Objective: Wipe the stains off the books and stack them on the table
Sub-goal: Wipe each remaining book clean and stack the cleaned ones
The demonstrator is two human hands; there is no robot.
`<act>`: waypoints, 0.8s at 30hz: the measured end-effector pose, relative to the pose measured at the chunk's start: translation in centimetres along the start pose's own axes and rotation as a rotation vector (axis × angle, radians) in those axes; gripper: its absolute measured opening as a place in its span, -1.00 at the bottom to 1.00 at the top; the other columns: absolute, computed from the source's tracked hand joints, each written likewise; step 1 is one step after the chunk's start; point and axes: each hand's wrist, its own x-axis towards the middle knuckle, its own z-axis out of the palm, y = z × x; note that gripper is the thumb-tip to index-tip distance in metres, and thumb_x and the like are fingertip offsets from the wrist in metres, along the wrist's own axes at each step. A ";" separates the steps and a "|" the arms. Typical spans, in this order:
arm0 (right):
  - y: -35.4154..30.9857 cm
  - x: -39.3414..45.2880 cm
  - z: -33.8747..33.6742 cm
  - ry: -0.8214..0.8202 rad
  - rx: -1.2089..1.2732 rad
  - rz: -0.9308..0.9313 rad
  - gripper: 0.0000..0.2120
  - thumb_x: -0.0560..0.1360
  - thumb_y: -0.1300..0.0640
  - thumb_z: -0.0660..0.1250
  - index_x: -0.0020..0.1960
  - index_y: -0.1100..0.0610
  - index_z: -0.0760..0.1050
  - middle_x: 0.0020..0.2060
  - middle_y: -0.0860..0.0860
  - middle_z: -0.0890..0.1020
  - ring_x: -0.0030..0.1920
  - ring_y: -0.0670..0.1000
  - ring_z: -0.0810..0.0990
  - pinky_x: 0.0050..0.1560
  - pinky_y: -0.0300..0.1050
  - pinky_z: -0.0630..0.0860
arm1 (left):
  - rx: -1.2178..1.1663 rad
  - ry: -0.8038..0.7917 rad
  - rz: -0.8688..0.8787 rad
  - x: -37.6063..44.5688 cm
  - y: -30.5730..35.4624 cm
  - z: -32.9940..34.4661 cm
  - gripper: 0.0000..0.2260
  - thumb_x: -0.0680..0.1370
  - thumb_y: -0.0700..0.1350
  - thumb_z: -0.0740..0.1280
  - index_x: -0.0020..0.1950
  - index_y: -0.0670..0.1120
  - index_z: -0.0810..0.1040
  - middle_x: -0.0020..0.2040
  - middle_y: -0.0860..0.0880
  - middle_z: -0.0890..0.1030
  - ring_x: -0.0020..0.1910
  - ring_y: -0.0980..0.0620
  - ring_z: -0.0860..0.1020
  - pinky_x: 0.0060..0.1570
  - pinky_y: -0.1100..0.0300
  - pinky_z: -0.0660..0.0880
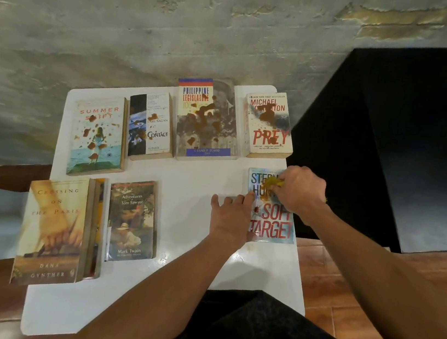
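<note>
Paperback "Soft Target" (272, 222) lies at the right edge of the white tabletop (201, 177), its upper cover under the right hand (298, 190), which grips a yellow cloth (274, 183), while the left hand (231, 216) presses flat with spread fingers on its left edge. Four stained books (208, 118) line the far side and a cleaner stack (55, 232) with a Tom Sawyer copy (133, 221) sits near left; the cloth is mostly hidden.

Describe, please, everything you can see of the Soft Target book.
Soft Target is a glossy paperback with a pale blue cover and large red title lettering. It lies flat, face up, at the right edge of the white table, below Prey. The left hand presses straight fingers on its left edge; the right hand rubs a yellow cloth over its top. A small stain shows mid-cover.
</note>
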 end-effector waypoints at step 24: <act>-0.7 -0.2 -1.2 -0.139 -0.010 -0.232 -0.70 0.49 -0.26 0.39 0.02 -0.05 0.54 -0.19 -0.12 0.61 -0.29 -0.11 0.62 -0.28 -0.23 0.50 | -0.062 0.001 -0.012 -0.2 -0.3 0.2 -0.20 0.51 0.27 0.40 0.59 0.07 0.05 0.49 -0.02 0.37 0.48 -0.10 0.35 0.52 -0.23 0.05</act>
